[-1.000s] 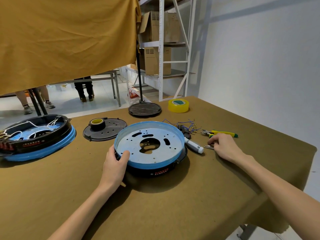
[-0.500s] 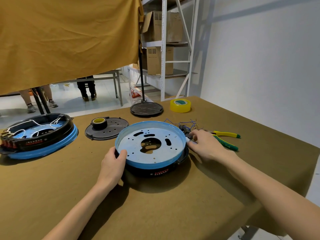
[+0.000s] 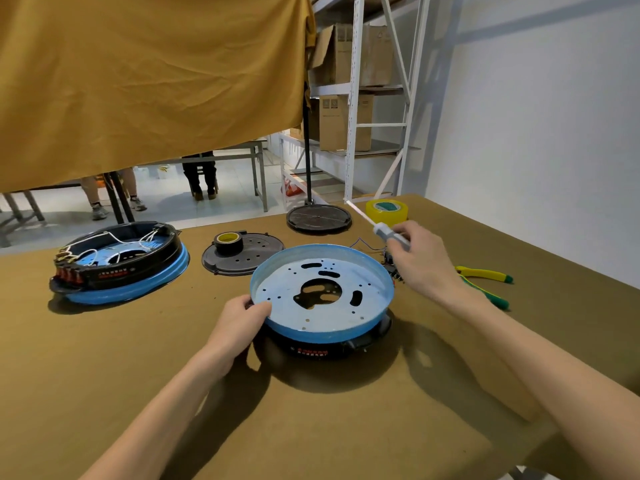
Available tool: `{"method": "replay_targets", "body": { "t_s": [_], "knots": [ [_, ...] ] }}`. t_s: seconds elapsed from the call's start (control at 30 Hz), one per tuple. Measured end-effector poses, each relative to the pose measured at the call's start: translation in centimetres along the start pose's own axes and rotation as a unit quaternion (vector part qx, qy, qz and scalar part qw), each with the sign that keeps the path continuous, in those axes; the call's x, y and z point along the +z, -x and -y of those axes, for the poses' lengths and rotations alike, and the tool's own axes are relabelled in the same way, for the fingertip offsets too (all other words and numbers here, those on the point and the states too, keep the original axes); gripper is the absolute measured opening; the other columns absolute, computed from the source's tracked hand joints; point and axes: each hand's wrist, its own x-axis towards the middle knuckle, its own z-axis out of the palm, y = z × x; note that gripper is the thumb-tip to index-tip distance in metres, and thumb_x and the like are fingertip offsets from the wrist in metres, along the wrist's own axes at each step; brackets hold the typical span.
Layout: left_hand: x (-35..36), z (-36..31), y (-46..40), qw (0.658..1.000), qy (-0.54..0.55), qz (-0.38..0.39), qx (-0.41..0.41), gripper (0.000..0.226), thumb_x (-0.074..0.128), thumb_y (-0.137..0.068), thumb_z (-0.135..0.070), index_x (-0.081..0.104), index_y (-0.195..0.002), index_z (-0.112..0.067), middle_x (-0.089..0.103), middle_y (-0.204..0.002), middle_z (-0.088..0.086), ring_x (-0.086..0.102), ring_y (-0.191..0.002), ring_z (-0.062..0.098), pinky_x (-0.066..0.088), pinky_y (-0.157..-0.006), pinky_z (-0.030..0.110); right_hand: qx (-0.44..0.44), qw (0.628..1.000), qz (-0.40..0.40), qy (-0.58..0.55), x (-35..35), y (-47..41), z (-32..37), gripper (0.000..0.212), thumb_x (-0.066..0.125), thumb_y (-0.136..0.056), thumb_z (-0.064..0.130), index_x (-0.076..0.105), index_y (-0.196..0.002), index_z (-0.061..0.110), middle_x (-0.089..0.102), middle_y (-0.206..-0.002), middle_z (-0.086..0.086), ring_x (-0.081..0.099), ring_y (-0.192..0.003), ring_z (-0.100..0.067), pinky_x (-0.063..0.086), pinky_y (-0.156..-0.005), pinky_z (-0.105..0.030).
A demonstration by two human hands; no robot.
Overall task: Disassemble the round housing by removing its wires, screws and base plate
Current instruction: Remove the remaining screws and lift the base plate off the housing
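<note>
Steadying the round housing (image 3: 322, 299) near the middle of the desk (image 3: 311, 427), the left hand (image 3: 239, 323) curls its fingers over the blue rim while the right hand (image 3: 420, 263) grips a white screwdriver (image 3: 384, 232), tip raised toward the far edge. This looks like the screw-removal step, though no screw heads are clear in the base plate (image 3: 311, 275). Next the tip must swing down and seat squarely in a screw.

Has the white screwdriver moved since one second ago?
Yes. The right hand grips the screwdriver off the table, raised toward the yellow tape roll; earlier it lay beside the round housing.
</note>
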Motion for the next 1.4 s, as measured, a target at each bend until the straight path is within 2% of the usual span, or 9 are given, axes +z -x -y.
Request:
{"method": "replay_targets", "body": {
  "t_s": [0.13, 0.37, 0.57, 0.73, 0.87, 1.0, 1.1, 1.23, 1.4],
  "knots": [
    [-0.7, -0.2, -0.4, 0.991, 0.110, -0.073, 0.008, 0.032, 0.060, -0.101, -0.030, 0.065, -0.126, -0.012, 0.067, -0.114, 0.002, 0.061, -0.108, 0.019, 0.056, -0.093, 0.039, -0.074, 0.989, 0.128, 0.007, 3.4, 1.8, 1.2, 0.021, 0.056, -0.102, 0.022, 0.060, -0.123, 0.018, 0.064, -0.102, 0.006, 0.063, -0.086, -0.009, 0.054, -0.072, -0.027],
    [0.0, 0.4, 1.6, 0.998, 0.047, 0.018, -0.039, 0.003, 0.055, -0.098, -0.033, 0.056, -0.095, -0.034, 0.066, -0.101, -0.005, 0.063, -0.091, 0.010, 0.047, -0.062, 0.023, -0.044, 0.994, 0.077, -0.062, 5.9, 3.5, 1.3, 0.015, 0.060, -0.099, 0.021, 0.061, -0.115, 0.019, 0.066, -0.094, 0.005, 0.060, -0.073, -0.002, 0.045, -0.058, -0.016],
    [-0.1, -0.3, 0.9, 0.965, 0.259, 0.039, -0.030, 0.016, 0.055, -0.099, -0.024, 0.061, -0.113, -0.019, 0.068, -0.120, 0.006, 0.062, -0.116, 0.021, 0.050, -0.097, 0.034, -0.007, 0.995, 0.023, -0.095, 6.3, 5.2, 3.0, 0.013, 0.062, -0.100, 0.024, 0.056, -0.110, 0.029, 0.060, -0.098, 0.019, 0.060, -0.089, 0.004, 0.044, -0.064, -0.007],
    [0.2, -0.1, 0.7, 0.955, 0.291, 0.057, -0.001, 0.031, 0.058, -0.098, -0.015, 0.060, -0.129, -0.019, 0.072, -0.121, 0.004, 0.068, -0.113, 0.017, 0.057, -0.083, 0.025, 0.001, 0.995, 0.020, -0.096, 6.3, 5.6, 3.2, 0.017, 0.058, -0.102, 0.024, 0.057, -0.119, 0.024, 0.060, -0.108, 0.010, 0.059, -0.101, -0.007, 0.045, -0.076, -0.012],
    [-0.3, -0.3, 0.1, 0.966, 0.219, 0.136, 0.011, 0.053, 0.068, -0.092, -0.031, 0.046, -0.138, -0.043, 0.060, -0.132, -0.003, 0.058, -0.122, 0.019, 0.055, -0.097, 0.034, 0.004, 0.996, 0.004, -0.088, 6.1, 6.4, 3.1, 0.023, 0.057, -0.103, 0.027, 0.056, -0.125, 0.025, 0.062, -0.112, 0.008, 0.059, -0.104, -0.008, 0.054, -0.085, -0.029],
    [0.4, -0.4, 0.1, 0.944, 0.307, 0.112, -0.043, 0.057, 0.084, -0.071, -0.025, 0.062, -0.121, -0.012, 0.072, -0.123, 0.005, 0.061, -0.122, 0.018, 0.056, -0.099, 0.028, 0.001, 0.994, -0.012, -0.113, 5.8, 6.8, 2.8, 0.021, 0.059, -0.102, 0.024, 0.055, -0.122, 0.028, 0.059, -0.109, 0.013, 0.059, -0.103, -0.003, 0.053, -0.081, -0.018],
    [0.1, -0.5, 0.2, 0.945, 0.289, 0.133, -0.078, 0.058, 0.083, -0.075, -0.032, 0.059, -0.123, -0.013, 0.068, -0.126, 0.008, 0.064, -0.118, 0.022, 0.060, -0.090, 0.032, -0.002, 0.990, -0.013, -0.140, 5.7, 6.4, 3.0, 0.017, 0.060, -0.101, 0.020, 0.055, -0.115, 0.029, 0.059, -0.103, 0.017, 0.055, -0.100, 0.010, 0.045, -0.075, -0.004],
    [-0.7, -0.1, -0.4, 0.945, 0.269, 0.150, -0.111, 0.063, 0.075, -0.088, -0.034, 0.048, -0.141, -0.016, 0.051, -0.148, 0.015, 0.052, -0.134, 0.037, 0.051, -0.106, 0.049, 0.083, 0.969, -0.008, -0.234, 4.9, 4.1, 3.2, 0.013, 0.065, -0.098, 0.028, 0.058, -0.110, 0.026, 0.066, -0.102, 0.003, 0.064, -0.080, -0.003, 0.053, -0.067, -0.020],
    [-2.0, 0.5, -1.1, 0.936, 0.309, 0.117, -0.119, 0.067, 0.086, -0.068, -0.033, 0.055, -0.123, -0.012, 0.075, -0.115, 0.016, 0.073, -0.106, 0.030, 0.055, -0.101, 0.045, 0.129, 0.936, -0.035, -0.326, 2.8, 0.8, 2.9, 0.036, 0.080, -0.087, 0.023, 0.060, -0.115, 0.013, 0.068, -0.102, -0.011, 0.067, -0.067, -0.008, 0.057, -0.061, -0.020]
  ]
}}
